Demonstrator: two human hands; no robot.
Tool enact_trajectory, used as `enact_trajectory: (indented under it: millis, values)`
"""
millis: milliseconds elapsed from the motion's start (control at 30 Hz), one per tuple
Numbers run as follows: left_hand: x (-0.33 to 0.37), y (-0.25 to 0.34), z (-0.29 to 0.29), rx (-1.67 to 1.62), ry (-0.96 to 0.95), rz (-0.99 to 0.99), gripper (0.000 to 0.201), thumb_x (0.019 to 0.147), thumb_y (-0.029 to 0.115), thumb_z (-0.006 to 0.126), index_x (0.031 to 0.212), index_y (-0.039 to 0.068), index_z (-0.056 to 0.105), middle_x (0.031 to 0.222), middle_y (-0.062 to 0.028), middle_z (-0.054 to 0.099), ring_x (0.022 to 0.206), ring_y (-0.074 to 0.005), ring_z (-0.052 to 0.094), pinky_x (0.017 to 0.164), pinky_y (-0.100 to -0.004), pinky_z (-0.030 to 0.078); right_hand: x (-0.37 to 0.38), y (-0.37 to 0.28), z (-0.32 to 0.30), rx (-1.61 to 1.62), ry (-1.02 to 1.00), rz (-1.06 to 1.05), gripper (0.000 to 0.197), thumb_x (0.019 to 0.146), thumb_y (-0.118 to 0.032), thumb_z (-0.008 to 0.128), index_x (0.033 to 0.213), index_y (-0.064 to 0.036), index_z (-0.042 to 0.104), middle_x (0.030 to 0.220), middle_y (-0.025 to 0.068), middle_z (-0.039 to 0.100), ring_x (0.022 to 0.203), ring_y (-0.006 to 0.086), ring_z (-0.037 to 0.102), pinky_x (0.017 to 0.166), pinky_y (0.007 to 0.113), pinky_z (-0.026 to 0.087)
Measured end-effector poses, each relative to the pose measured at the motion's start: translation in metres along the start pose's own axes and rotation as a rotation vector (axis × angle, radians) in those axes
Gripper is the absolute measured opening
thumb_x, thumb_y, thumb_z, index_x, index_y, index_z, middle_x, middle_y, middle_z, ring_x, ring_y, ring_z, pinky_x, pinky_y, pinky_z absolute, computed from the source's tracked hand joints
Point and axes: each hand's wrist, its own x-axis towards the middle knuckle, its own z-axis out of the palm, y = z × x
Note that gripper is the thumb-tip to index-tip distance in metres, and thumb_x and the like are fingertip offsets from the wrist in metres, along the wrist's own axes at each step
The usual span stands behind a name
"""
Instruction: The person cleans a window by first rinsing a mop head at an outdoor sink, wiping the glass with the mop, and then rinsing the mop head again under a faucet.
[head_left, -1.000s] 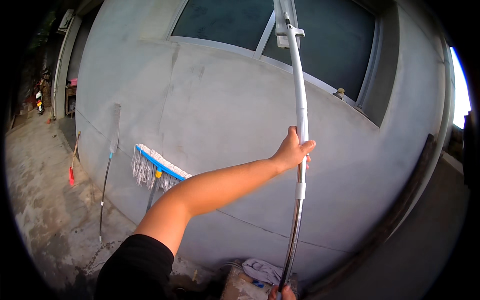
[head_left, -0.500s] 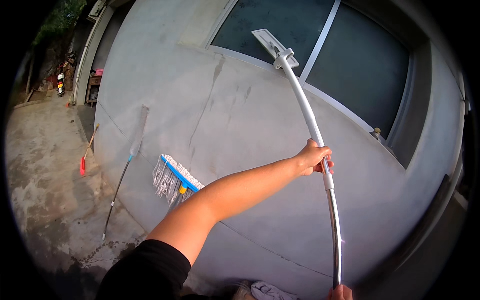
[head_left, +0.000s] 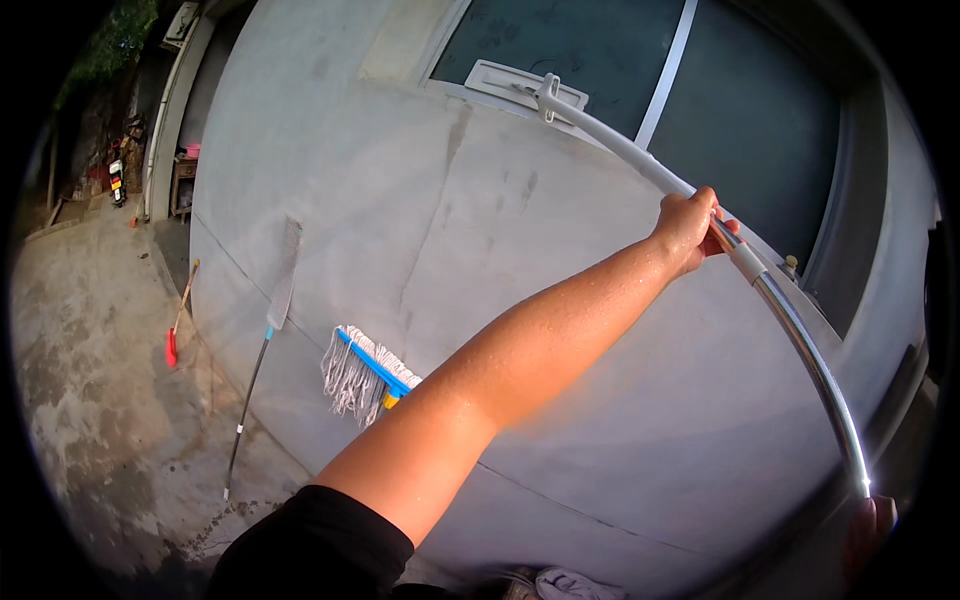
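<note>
A long-handled flat mop (head_left: 625,152) with a white and silver pole runs slantwise across the view. My left hand (head_left: 692,232) is wrapped round its pole near the joint between white and metal sections. At the pole's lower end, in shadow at the lower right, my right hand (head_left: 868,530) closes on the metal. The mop's rectangular white head (head_left: 500,82) lies along the lower left of the dark window (head_left: 570,45), over the sill edge. Water drops dot my left forearm.
Leaning on the grey wall (head_left: 570,440) are a string mop (head_left: 375,365) with a blue bar and a long grey duster (head_left: 285,275). A red-headed brush (head_left: 172,345) stands farther left. A small object (head_left: 790,265) sits on the sill. Grey cloth (head_left: 575,585) lies below.
The mop head has swung left and down and turned flatter along the window's lower edge. Both hands moved right, the left also upward, and the pole now slants more.
</note>
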Motion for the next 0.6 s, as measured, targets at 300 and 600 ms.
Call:
enact_trajectory:
  millis: [300,600]
  values:
    - [0.022,0.096,-0.060,0.023,0.291,0.088,0.004,0.076,0.002,0.043,0.074,0.002,0.039,0.072,-0.0110,0.045,0.060,-0.0174,0.053,0.066,-0.0383,0.056,0.004,-0.214,0.080,-0.549,-0.116,-0.039,0.054,0.083,-0.052,0.044,0.073,0.0003,0.055,0.048,0.0040,0.046,0.040,0.0111,0.046,0.036,0.025,0.037]
    - [0.006,-0.005,0.028,-0.081,0.146,0.056,0.006,0.078,0.005,0.041,0.075,0.002,0.036,0.077,-0.0103,0.042,0.062,-0.0173,0.052,0.065,-0.0382,0.056,0.011,-0.053,-0.023,-0.836,0.379,-0.460,0.048,0.084,-0.046,0.052,0.075,0.0008,0.052,0.047,0.0072,0.042,0.040,0.0147,0.044,0.043,0.031,0.038]
